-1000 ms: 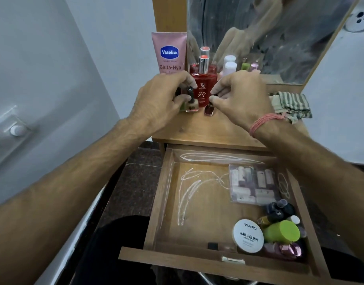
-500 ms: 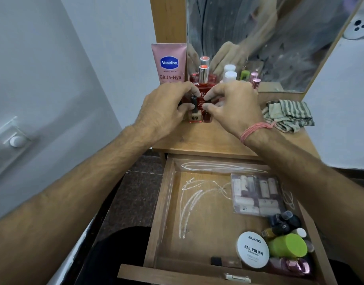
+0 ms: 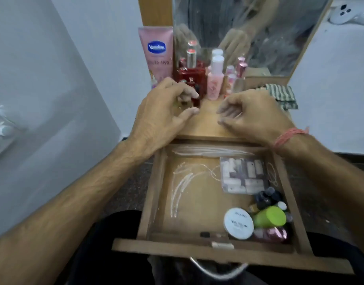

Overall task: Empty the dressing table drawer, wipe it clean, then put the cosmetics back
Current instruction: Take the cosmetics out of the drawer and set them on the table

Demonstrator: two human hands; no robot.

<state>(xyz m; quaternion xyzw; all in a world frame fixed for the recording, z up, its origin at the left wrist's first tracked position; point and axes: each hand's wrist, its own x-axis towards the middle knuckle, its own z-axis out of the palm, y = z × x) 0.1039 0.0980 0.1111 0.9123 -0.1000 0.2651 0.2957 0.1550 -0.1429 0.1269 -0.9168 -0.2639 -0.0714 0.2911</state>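
Observation:
The wooden drawer (image 3: pixel 152 192) is pulled open below the dressing table top (image 3: pixel 207 124). It holds a clear packet of small sticks (image 3: pixel 242 175), a white nail polish remover tub (image 3: pixel 238 223), a green-capped bottle (image 3: pixel 269 217), dark little bottles (image 3: pixel 265 198) and a shiny pink item (image 3: pixel 273 233). White streaks (image 3: pixel 181 188) mark its floor. My left hand (image 3: pixel 164 114) curls over small nail polish bottles (image 3: pixel 190 99) on the table top; its grip is blurred. My right hand (image 3: pixel 251 114) hovers beside it with loose fingers and nothing in it.
At the back of the table top stand a pink Vaseline tube (image 3: pixel 156 54), a red perfume bottle (image 3: pixel 192 77) and a pink bottle (image 3: pixel 215 79), in front of the mirror (image 3: pixel 238 27). A striped cloth (image 3: pixel 282 95) lies at the right. A wall is close on the left.
My right hand has let go of the small bottle and drawn back to the right. My left hand has pulled slightly toward me but stays over the small bottles.

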